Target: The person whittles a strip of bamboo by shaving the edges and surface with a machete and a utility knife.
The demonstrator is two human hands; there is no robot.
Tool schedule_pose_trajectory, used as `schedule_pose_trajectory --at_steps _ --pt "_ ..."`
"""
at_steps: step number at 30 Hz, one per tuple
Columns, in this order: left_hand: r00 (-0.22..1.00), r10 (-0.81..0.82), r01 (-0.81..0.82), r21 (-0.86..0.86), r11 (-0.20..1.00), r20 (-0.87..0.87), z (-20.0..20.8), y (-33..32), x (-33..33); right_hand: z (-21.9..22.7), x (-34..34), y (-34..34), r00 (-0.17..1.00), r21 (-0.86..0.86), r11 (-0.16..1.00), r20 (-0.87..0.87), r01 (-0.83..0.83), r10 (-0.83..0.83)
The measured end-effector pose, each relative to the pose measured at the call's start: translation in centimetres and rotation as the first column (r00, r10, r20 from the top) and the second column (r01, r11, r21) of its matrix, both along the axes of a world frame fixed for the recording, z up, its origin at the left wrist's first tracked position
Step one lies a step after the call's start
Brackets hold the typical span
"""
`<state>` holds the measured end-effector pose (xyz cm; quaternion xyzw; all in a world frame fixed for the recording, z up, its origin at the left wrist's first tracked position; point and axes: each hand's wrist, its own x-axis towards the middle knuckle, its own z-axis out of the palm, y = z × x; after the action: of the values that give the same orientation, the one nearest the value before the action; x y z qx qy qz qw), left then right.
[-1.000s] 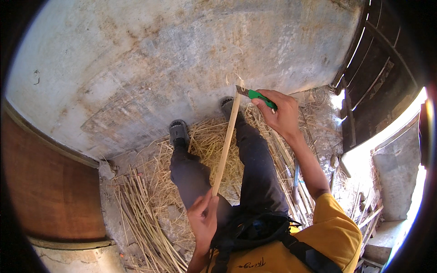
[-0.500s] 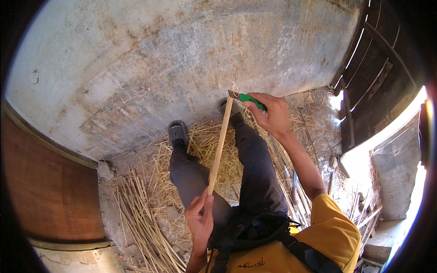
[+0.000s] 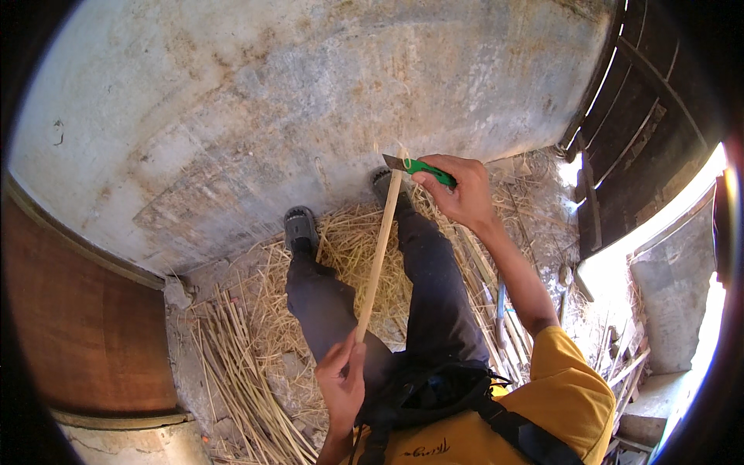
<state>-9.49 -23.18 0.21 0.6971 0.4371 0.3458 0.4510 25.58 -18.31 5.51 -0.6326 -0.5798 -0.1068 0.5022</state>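
Observation:
A pale, narrow wooden strip (image 3: 378,260) slants up and away between my legs. My left hand (image 3: 341,384) pinches its near end between thumb and fingers. Up at the far end, my right hand (image 3: 459,190) grips a green utility knife (image 3: 431,171). The knife's dark blade points left and lies at the strip's tip; whether it touches the wood is hard to tell. Thin curled shavings (image 3: 405,159) cling by the blade.
Shavings (image 3: 372,225) cover the floor around my shoes. A bundle of thin sticks (image 3: 244,380) lies at left, with more strips (image 3: 496,310) at right. A stained wall (image 3: 294,101) stands ahead, a brown panel (image 3: 85,318) at left, dark boards (image 3: 651,116) at right.
The knife blade has slid slightly farther out to the strip's far tip, with a shaving curl now beside it. My left hand keeps its hold on the near end.

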Motion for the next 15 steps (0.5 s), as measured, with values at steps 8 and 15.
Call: schedule_pose_trajectory --at_steps 8,15 --pt "0.995 -0.097 0.097 0.012 0.995 0.023 -2.1 -1.1 -1.7 -0.4 10.1 -0.2 0.88 -0.194 0.899 -0.205 0.392 -0.428" --pt "0.947 -0.023 0.182 -0.476 0.86 0.321 -0.3 1.8 -0.7 1.6 4.0 -3.8 0.908 -0.573 0.74 0.016 0.351 -0.419"
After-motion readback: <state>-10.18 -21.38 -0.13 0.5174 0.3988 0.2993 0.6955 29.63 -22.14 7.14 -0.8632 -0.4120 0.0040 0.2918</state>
